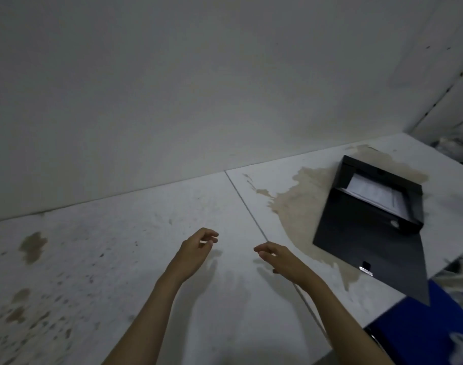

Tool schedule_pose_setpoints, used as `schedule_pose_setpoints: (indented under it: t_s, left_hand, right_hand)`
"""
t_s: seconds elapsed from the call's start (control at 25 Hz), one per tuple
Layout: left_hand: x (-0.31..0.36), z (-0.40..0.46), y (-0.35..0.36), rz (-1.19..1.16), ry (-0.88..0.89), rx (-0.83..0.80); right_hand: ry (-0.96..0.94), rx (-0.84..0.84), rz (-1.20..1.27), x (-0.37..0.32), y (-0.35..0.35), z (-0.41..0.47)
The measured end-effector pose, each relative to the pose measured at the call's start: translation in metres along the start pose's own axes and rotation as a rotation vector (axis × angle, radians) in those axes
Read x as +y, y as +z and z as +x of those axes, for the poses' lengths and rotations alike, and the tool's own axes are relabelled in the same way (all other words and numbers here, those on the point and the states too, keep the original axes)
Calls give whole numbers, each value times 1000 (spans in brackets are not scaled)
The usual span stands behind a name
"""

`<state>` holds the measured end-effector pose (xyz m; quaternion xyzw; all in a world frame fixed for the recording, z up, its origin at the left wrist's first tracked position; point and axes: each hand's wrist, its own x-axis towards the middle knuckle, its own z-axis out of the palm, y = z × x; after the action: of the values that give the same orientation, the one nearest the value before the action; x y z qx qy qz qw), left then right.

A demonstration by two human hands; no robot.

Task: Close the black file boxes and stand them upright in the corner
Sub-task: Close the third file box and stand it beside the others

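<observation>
One black file box (357,222) lies flat and open on the white table at the right, with white papers (372,193) showing inside its tray. Its lid flap (399,264) is spread toward me and hangs past the table's edge. My left hand (196,248) hovers over the table's middle with loosely curled fingers and holds nothing. My right hand (280,259) floats beside it, also bare, about a hand's width left of the box. No other black box is in view.
The white table (119,259) is stained brown, with a large tan patch (296,201) under and left of the box. A seam (246,206) splits the tabletop. A white wall (172,88) rises behind. A blue object (422,335) sits below the table's right edge.
</observation>
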<state>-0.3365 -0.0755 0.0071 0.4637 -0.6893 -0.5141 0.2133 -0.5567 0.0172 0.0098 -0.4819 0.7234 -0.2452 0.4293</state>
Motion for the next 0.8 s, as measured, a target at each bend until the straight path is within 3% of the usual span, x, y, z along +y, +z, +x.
schedule_pose_setpoints:
  t_s: [0.16,0.48,0.64,0.8]
  left_hand:
    - [15,27,44,44,-19,-84]
    - [40,67,145,105,-73,-173]
    - [53,77,196,99,-102,-191]
    - [65,90,232,129,-116,-209]
  right_hand:
    - [47,140,-45,52,-35,5]
    - [94,367,-395,154,-111,8]
    - [99,309,-599,200,-157,11]
    - [106,129,-769,234,-194,17]
